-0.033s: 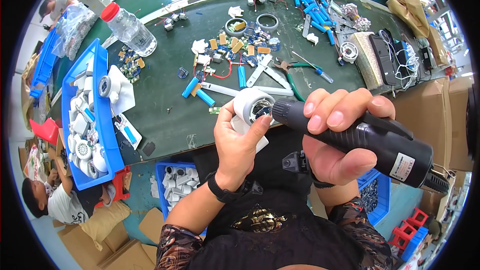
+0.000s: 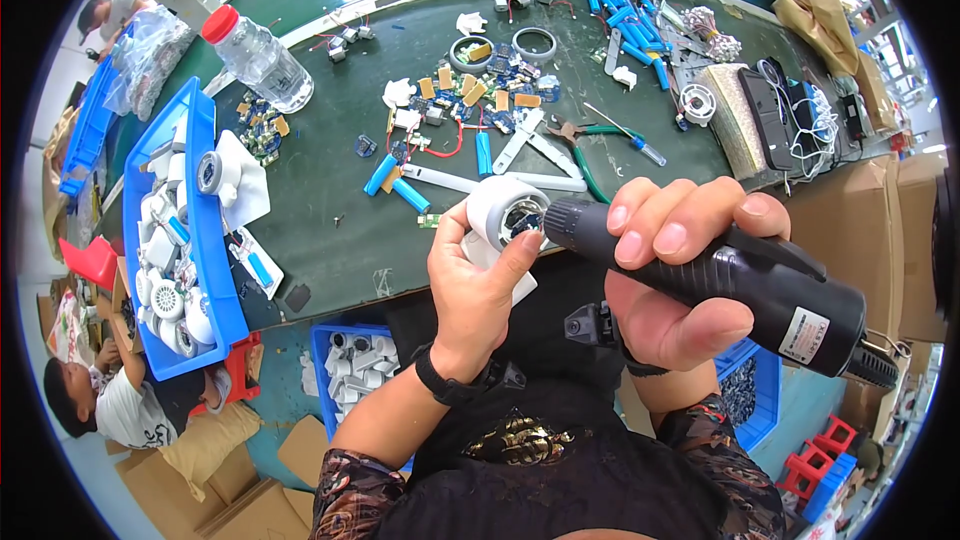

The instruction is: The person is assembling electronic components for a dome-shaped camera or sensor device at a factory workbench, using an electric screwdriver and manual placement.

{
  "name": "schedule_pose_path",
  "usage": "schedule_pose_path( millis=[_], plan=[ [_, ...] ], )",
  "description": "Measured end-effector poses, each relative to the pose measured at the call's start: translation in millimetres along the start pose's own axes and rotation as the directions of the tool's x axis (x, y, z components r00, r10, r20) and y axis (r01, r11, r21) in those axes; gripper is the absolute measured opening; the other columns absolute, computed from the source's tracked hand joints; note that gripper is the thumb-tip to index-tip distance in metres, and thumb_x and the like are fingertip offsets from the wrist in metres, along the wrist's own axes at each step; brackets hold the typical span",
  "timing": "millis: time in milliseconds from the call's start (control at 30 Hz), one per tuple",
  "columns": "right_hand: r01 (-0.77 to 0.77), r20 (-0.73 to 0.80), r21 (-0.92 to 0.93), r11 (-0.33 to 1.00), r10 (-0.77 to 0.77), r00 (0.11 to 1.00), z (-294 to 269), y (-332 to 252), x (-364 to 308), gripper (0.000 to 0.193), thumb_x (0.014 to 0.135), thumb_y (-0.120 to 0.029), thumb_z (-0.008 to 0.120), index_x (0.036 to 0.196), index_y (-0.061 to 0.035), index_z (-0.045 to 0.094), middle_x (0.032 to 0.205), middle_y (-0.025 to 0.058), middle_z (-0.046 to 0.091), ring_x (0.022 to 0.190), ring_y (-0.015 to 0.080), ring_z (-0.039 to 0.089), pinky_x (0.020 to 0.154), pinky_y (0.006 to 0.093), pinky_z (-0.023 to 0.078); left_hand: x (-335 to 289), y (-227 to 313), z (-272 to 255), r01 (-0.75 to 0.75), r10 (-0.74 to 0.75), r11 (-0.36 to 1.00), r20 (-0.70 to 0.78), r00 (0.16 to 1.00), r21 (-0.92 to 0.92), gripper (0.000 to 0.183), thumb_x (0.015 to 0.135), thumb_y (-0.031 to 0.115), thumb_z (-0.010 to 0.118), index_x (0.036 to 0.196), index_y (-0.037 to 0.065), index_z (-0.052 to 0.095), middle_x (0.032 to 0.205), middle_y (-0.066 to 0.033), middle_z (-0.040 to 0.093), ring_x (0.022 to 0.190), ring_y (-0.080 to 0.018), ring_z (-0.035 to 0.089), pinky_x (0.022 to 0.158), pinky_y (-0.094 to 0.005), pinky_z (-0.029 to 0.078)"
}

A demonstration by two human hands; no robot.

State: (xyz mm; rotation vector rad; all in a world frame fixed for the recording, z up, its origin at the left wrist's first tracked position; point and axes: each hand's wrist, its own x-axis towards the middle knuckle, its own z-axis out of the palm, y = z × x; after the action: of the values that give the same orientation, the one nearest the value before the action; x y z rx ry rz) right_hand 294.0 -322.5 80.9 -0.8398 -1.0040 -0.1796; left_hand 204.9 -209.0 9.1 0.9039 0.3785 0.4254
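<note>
My left hand (image 2: 475, 285) is closed around a white round plastic housing (image 2: 490, 208) by the table's near edge. Its open ring faces right, with dark parts and wires inside. My right hand (image 2: 680, 270) grips a black electric screwdriver (image 2: 740, 290), which lies slanted with its nose toward the housing. The nose is right at the ring's opening; whether the bit touches a screw inside is hidden. Just beyond the housing lie a white flat strip (image 2: 440, 178), blue battery cells (image 2: 410, 195) and green-handled pliers (image 2: 590, 160).
At the left, a blue bin (image 2: 225, 285) holds white plastic parts. A clear bottle with a red cap (image 2: 265, 65) stands behind it. Circuit boards (image 2: 480, 90), more cells (image 2: 630, 25) and a small screwdriver (image 2: 640, 145) lie across the green table (image 2: 330, 180). Another person (image 2: 130, 390) sits at left.
</note>
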Motion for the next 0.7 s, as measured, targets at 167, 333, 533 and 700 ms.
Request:
schedule_pose_path(
  millis=[167, 333, 533, 700],
  plan=[
    [-0.009, 0.003, 0.008, 1.0, 0.009, 1.0, 0.2, -1.7, 0.1, 0.062, 0.096, -0.052, 0.063, 0.14, -0.013, 0.043, 0.1, 0.0049, 0.056, 0.08, 0.0178, 0.06, 0.079, 0.04, 0.048, 0.5, -0.7, 0.4, -0.017, 0.017, 1.0, -0.002, 1.0, 0.008, 0.049, 0.083, 0.003, 0.082, 0.122, 0.0, 0.052, 0.109, -0.0078, 0.066, 0.095, -0.0112, 0.064, 0.084, -0.0265, 0.053],
    [-0.024, -0.004, 0.006, 1.0, 0.024, 1.0, 1.2, -3.4, -0.5, 0.061, 0.096, -0.052, 0.063, 0.139, -0.0136, 0.043, 0.1, 0.0045, 0.056, 0.081, 0.0177, 0.06, 0.079, 0.0397, 0.047, 0.3, 0.0, 0.6, -0.01, 0.01, 1.0, -0.01, 1.0, 0.011, 0.051, 0.083, 0.005, 0.083, 0.123, 0.0, 0.052, 0.11, -0.0078, 0.066, 0.096, -0.0116, 0.064, 0.084, -0.0268, 0.053],
    [-0.03, 0.003, -0.001, 1.0, 0.03, 1.0, -0.1, -4.2, 1.3, 0.059, 0.096, -0.051, 0.064, 0.137, -0.0137, 0.044, 0.101, 0.0046, 0.056, 0.08, 0.0177, 0.06, 0.079, 0.0398, 0.047, 0.3, -0.3, 1.3, -0.016, 0.016, 1.0, -0.004, 1.0, 0.006, 0.052, 0.083, 0.005, 0.083, 0.124, -0.001, 0.052, 0.111, -0.0082, 0.066, 0.097, -0.0122, 0.064, 0.086, -0.027, 0.053],
    [-0.021, 0.014, 0.004, 1.0, 0.021, 1.0, 0.2, -3.0, 2.1, 0.059, 0.096, -0.051, 0.065, 0.137, -0.0135, 0.044, 0.101, 0.0046, 0.056, 0.079, 0.0177, 0.06, 0.078, 0.04, 0.047, 0.5, -0.2, 0.6, -0.007, 0.007, 1.0, 0.001, 1.0, -0.006, 0.052, 0.083, 0.005, 0.083, 0.124, -0.001, 0.052, 0.111, -0.0084, 0.066, 0.098, -0.0122, 0.064, 0.087, -0.0272, 0.052]
  ],
)
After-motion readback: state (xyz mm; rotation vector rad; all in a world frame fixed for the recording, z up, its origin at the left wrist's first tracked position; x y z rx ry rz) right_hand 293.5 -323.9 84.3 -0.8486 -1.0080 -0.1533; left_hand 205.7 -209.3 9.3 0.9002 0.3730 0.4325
